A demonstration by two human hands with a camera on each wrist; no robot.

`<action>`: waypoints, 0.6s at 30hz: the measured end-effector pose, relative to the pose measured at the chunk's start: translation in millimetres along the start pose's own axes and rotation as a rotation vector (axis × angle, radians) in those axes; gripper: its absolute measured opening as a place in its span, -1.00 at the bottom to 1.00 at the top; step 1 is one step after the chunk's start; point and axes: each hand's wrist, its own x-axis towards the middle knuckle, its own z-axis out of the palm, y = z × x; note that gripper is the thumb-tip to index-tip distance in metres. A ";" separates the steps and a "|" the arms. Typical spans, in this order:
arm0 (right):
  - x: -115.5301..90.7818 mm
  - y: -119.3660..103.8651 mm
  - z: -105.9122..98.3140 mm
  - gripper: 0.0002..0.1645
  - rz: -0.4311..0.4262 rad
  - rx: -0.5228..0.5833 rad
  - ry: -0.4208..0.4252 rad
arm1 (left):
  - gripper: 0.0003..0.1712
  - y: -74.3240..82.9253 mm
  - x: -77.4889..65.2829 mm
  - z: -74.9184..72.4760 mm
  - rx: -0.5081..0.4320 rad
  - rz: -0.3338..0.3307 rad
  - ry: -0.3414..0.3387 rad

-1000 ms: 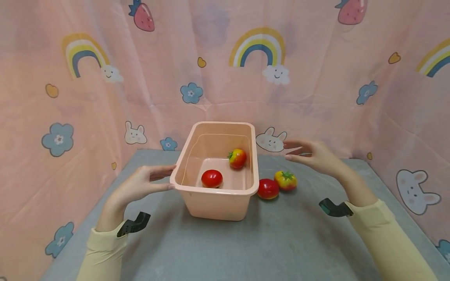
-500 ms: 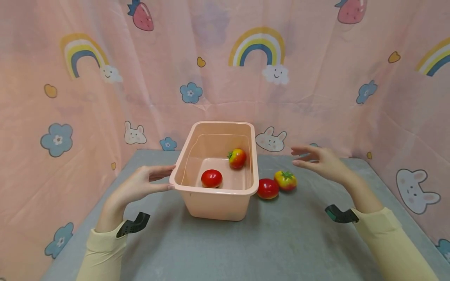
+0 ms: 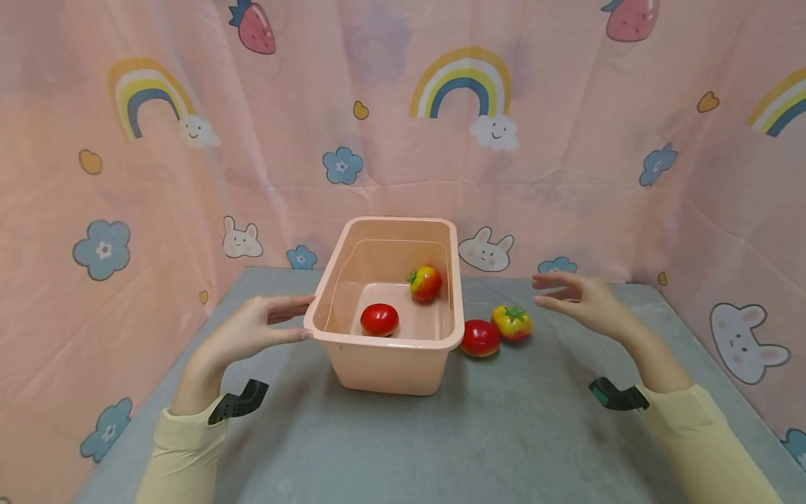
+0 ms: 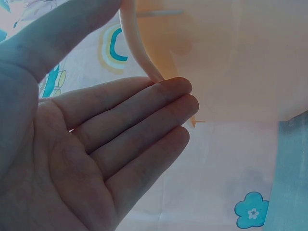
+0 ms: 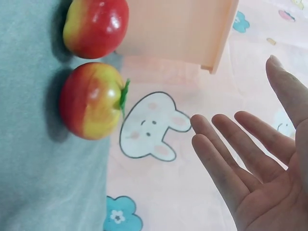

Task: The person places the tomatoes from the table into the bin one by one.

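Observation:
A pink plastic bin [image 3: 384, 367] stands on the table. Inside lie a plain red fruit [image 3: 380, 320] and a red-and-yellow, tomato-like fruit [image 3: 425, 283] with a green leafy top. My left hand [image 3: 252, 329] touches the bin's left rim with fingertips and thumb; in the left wrist view its fingers [image 4: 144, 125] are straight. Outside the bin, by its right side, sit another red fruit [image 3: 481, 339] and a yellow-and-red, tomato-like fruit [image 3: 511, 324] with a green top. Up and to the right of that pair, my right hand [image 3: 585, 301] hovers with relaxed fingers, holding nothing.
The grey table [image 3: 390, 448] runs under everything. Behind and at both sides hangs a pink curtain [image 3: 403, 168] printed with rainbows, flowers and rabbits. A dark wrist device [image 3: 618, 395] sits at each sleeve cuff.
My right hand has drawn back to the right and slightly down, away from the bin and the fruits. My left hand, the bin and the fruits stay where they were.

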 end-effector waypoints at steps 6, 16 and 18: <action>-3.1 9.4 4.0 -0.36 0.047 -0.004 -0.006 | -0.22 1.0 -0.9 -1.0 -0.008 -0.005 -0.004; -7.6 25.5 13.9 -0.34 0.112 -0.005 0.009 | -0.22 1.7 -0.1 -1.1 -0.002 -0.010 -0.010; -8.1 28.7 16.1 -0.33 0.120 -0.005 0.010 | -0.22 2.2 -0.1 -1.0 -0.003 -0.012 -0.012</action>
